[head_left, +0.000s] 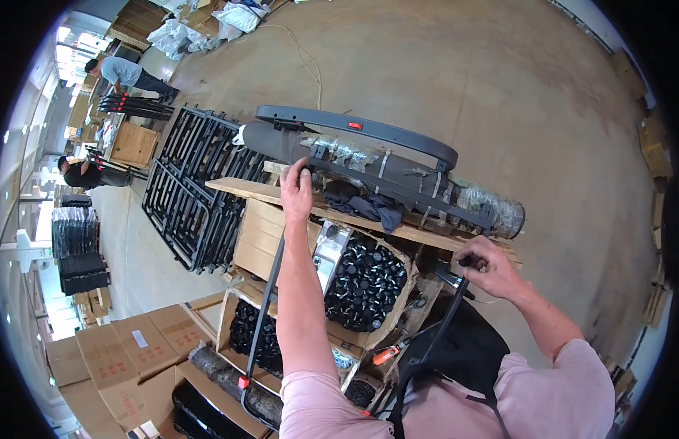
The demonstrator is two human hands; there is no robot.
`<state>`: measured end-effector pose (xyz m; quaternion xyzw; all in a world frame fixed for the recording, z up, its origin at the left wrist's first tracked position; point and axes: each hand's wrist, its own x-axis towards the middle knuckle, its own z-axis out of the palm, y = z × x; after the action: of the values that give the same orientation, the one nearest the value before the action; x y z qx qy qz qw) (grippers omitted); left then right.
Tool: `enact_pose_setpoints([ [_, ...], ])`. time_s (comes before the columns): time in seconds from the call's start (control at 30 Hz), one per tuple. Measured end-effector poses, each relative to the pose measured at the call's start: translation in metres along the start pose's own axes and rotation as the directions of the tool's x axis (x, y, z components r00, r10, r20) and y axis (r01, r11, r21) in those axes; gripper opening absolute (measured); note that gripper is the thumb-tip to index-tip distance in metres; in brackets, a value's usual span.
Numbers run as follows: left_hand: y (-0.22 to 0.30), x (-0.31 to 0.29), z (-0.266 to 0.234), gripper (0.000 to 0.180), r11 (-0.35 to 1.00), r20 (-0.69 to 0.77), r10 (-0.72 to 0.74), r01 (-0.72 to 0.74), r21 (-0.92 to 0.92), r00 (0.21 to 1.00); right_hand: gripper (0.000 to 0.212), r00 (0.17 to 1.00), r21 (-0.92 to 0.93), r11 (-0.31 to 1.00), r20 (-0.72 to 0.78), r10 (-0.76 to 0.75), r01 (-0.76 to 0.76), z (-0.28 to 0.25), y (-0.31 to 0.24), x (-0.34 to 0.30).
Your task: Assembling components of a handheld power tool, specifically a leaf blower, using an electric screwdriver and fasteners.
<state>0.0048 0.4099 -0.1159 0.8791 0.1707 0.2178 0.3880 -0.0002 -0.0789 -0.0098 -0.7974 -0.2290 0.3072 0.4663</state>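
My left hand (297, 192) is closed at the left end of a dark metal bar, its fingertips around a small black part there. My right hand (492, 269) pinches a black round-headed knob (466, 261) near the bar's right end, just above a black tube (446, 322). Beyond both hands, a curved dark grey frame (405, 137) with a red insert lies across a wrapped roll (270, 142). Another black tube (260, 329) with a red fitting runs down beside my left forearm, partly hidden by it.
An open box of black knobs with metal studs (365, 289) stands between my arms, near an orange-handled tool (387, 355). Stacked black frames (189, 190) lie at left, cardboard cartons (134, 344) at lower left. Two people (124, 72) work at far left.
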Motion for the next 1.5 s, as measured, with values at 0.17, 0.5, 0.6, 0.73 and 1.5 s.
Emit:
enact_pose_setpoints([
  [0.17,-0.004,0.000,0.002,0.039,0.997,-0.062,0.060,-0.063,-0.048,0.996,0.029,0.997,-0.100,0.995,-0.082,-0.012,0.004,-0.014,0.008,-0.007],
  [0.5,-0.017,0.000,0.010,0.031,0.969,-0.034,-0.051,0.041,-0.244,0.998,0.033,0.980,-0.322,0.945,-0.201,-0.006,-0.060,-0.033,0.010,-0.011],
  [0.6,-0.022,0.002,0.006,0.027,0.986,-0.083,-0.106,0.095,-0.134,0.991,0.035,0.973,-0.358,0.930,-0.232,-0.002,-0.083,-0.032,0.010,-0.006],
  [0.73,-0.011,0.005,0.011,0.026,0.980,-0.066,-0.085,0.072,-0.188,0.994,0.037,0.958,-0.288,0.951,-0.286,0.023,-0.109,-0.034,0.016,-0.009],
  [1.5,-0.022,0.002,0.006,0.026,0.848,-0.079,-0.285,0.212,-0.486,0.955,0.029,0.979,-0.716,0.685,-0.204,-0.023,-0.133,-0.017,0.018,0.012],
])
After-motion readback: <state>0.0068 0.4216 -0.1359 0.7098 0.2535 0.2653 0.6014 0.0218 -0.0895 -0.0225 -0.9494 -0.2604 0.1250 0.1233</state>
